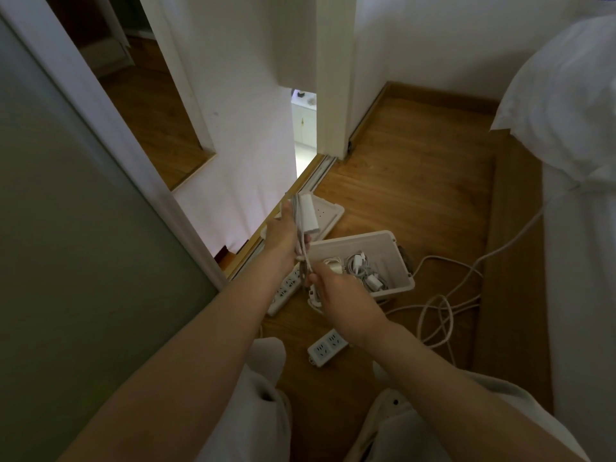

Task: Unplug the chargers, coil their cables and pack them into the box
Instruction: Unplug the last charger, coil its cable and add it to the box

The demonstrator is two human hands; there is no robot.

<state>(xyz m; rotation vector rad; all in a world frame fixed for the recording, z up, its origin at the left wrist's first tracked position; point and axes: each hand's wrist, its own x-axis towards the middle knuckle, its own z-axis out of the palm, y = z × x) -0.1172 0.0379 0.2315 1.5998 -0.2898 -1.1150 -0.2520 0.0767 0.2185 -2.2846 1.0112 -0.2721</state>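
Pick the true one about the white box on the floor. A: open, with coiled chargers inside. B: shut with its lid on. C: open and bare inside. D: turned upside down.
A: the box stands open, coiled chargers lying in it, its lid on the floor behind.

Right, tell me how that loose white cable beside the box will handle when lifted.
Probably floppy: the cable lies in slack, overlapping loops. Likely to tangle where they cross. It runs up towards the bed, so may stay tethered.
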